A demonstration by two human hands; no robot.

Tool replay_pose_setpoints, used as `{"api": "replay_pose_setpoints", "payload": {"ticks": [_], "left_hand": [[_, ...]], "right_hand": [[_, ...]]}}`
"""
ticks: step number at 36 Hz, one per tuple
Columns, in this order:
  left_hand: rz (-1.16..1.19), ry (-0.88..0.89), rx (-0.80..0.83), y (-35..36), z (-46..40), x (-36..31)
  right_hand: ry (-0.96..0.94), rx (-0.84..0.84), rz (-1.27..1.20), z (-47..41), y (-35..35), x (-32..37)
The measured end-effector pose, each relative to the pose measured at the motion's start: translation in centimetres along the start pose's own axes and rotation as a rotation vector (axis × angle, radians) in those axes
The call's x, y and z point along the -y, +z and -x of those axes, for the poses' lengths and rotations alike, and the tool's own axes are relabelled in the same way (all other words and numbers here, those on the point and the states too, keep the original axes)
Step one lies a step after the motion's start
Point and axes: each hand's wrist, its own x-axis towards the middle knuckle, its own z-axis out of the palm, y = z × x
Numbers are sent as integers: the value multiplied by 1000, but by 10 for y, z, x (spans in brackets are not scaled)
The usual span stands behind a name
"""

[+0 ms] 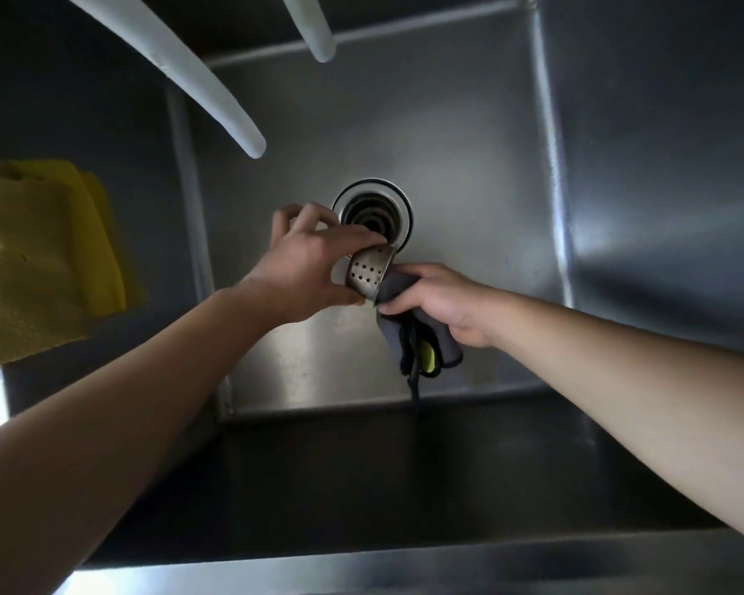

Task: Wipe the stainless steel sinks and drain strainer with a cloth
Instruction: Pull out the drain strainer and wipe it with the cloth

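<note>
I look down into a deep stainless steel sink [469, 135] with an open drain hole [372, 212] in its floor. My left hand [306, 264] grips the perforated metal drain strainer [368, 272], lifted out and tilted on its side just in front of the drain. My right hand [439, 300] grips a dark grey cloth [409, 341] with a yellow-green patch. The cloth is pressed against the strainer's open end, and its loose tail hangs down toward the sink floor.
Two pale faucet spouts [181, 66] [314, 27] reach over the sink from the top. A yellow cloth [35, 255] hangs over the sink's left wall. The sink's front rim [361, 569] runs along the bottom.
</note>
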Motion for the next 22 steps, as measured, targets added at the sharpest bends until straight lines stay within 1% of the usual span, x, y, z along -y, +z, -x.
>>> {"api": "replay_pose_setpoints", "payload": {"ticks": [2, 4, 6, 7, 8, 10, 11, 12, 13, 14, 15, 17, 18, 21, 22], "left_hand": [[6, 6, -61, 1, 3, -3], [11, -37, -93, 4, 6, -7], [48, -142, -105, 6, 8, -9], [92, -220, -115, 8, 9, -8], [163, -316, -135, 8, 10, -5], [360, -505, -176, 9, 11, 1], [456, -560, -193, 10, 11, 3], [540, -581, -213, 11, 10, 4], [613, -583, -237, 12, 9, 3], [673, -579, -261, 13, 7, 1], [723, -578, -279, 14, 5, -2], [806, -578, -293, 19, 2, -6], [836, -574, -293, 21, 0, -7], [893, -548, -304, 28, -3, -9], [904, -545, -309, 29, -4, -9]], "right_hand": [[51, 80, -92, 6, -7, 4], [66, 146, -132, 14, -17, 10], [42, 139, -125, 22, -27, 18], [3, 95, -88, 26, -32, 21], [-66, 12, 6, 29, -37, 23], [-252, -251, 352, 35, -43, 21], [-335, -367, 554, 37, -45, 17], [-388, -438, 736, 39, -45, 11], [-399, -454, 868, 40, -44, 5], [-381, -415, 955, 40, -43, -1], [-349, -346, 990, 39, -42, -7], [-304, -238, 931, 33, -39, -15], [-314, -242, 863, 30, -37, -15], [-433, -402, 665, 14, -31, 1], [-455, -425, 611, 8, -29, 10]]}}
